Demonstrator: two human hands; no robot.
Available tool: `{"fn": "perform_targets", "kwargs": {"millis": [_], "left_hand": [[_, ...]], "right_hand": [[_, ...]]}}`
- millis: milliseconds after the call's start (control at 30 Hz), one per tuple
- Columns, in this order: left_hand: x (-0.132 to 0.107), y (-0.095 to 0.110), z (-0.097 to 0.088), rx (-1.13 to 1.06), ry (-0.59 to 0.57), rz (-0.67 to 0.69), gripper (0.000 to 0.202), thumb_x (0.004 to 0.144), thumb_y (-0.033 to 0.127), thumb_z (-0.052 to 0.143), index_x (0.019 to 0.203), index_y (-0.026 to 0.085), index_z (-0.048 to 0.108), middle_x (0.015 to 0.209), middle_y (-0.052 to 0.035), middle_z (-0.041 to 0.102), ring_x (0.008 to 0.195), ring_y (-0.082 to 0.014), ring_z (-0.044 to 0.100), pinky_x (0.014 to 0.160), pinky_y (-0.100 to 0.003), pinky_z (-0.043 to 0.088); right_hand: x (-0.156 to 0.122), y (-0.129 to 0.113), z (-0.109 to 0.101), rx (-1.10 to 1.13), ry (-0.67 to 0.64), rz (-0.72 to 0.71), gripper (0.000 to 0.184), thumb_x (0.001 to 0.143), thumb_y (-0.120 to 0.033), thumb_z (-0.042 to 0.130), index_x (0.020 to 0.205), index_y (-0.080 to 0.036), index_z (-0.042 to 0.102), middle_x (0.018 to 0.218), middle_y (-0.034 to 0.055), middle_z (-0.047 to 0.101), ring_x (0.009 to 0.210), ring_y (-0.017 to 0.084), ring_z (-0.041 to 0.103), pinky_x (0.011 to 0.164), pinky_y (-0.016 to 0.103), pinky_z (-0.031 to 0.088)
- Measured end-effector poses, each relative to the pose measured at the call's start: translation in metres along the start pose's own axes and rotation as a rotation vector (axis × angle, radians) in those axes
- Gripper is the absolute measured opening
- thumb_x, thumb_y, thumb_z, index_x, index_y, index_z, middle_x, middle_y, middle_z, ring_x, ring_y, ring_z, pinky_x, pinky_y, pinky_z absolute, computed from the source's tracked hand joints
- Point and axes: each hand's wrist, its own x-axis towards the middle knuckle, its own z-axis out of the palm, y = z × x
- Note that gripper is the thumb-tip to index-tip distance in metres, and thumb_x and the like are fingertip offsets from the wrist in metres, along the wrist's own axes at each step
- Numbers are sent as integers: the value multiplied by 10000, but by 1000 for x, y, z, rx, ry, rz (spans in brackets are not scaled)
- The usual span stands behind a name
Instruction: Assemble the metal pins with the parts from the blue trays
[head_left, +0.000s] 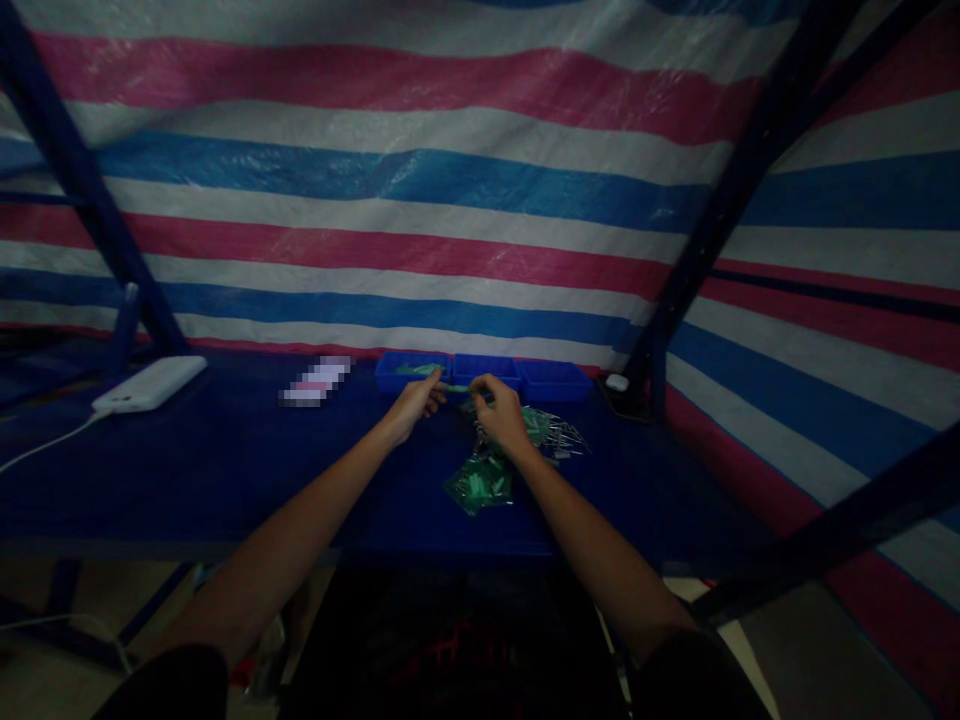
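Note:
Between my two hands, in front of the blue bins, is a small thin green piece (457,389), too small and dark to name. My left hand (412,405) pinches its left end with thumb and fingers. The fingers of my right hand (498,408) are closed on its right end. Under and beside my right hand lies a pile of thin metal pieces (564,435) mixed with green ones. A clear bag of green pieces (480,484) rests nearer to me. Behind my left hand, the left blue bin (386,378) contains several green pieces.
Two more blue bins, the middle bin (504,370) and the right bin (555,382), continue the row along the back. A white power bank (154,384) with a cable lies at left, near a pixelated flat object (315,382). A white earbud case (617,382) sits by the right post.

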Motion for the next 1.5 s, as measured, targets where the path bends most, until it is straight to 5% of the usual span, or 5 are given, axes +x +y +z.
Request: {"fn": "perform_targets", "kwargs": {"millis": [400, 767, 1033, 1267, 1500], "left_hand": [[-3, 1, 4, -52, -19, 39, 148, 649, 223, 634, 755, 153, 559, 646, 21, 545, 527, -68, 505, 477, -178, 333], [0, -4, 7, 293, -80, 485, 67, 669, 129, 575, 735, 136, 591, 836, -37, 560, 825, -157, 555, 729, -303, 474], [1, -6, 7, 524, -20, 486, 108, 679, 128, 579, 747, 154, 658, 868, -55, 545, 860, -182, 523, 750, -322, 454], [1, -1, 1, 70, -54, -2, 535, 820, 570, 319, 828, 139, 635, 819, -74, 627, 592, -115, 514, 496, -212, 351], [2, -4, 2, 104, -34, 113, 188, 698, 330, 569, 733, 145, 568, 625, 14, 544, 533, -86, 496, 482, -180, 346]], "right_hand": [[0, 4, 1, -88, 64, 144, 227, 672, -97, 450, 758, -187, 640, 854, 41, 491, 852, 170, 504, 809, 310, 414], [8, 0, -8, 395, 3, 729, 494, 734, -615, 418, 589, -165, 559, 529, 15, 544, 494, 129, 484, 497, 245, 352], [4, 7, 0, 358, 81, 468, 223, 685, -376, 544, 793, -180, 544, 584, -39, 521, 536, 125, 496, 525, 236, 380], [-1, -2, 0, 22, -14, 46, 131, 747, -196, 488, 806, -189, 605, 839, 36, 577, 820, 164, 541, 704, 272, 434], [-2, 3, 2, -83, -2, 126, 152, 696, -145, 538, 772, -196, 660, 892, 52, 495, 897, 184, 489, 844, 344, 403]]}}
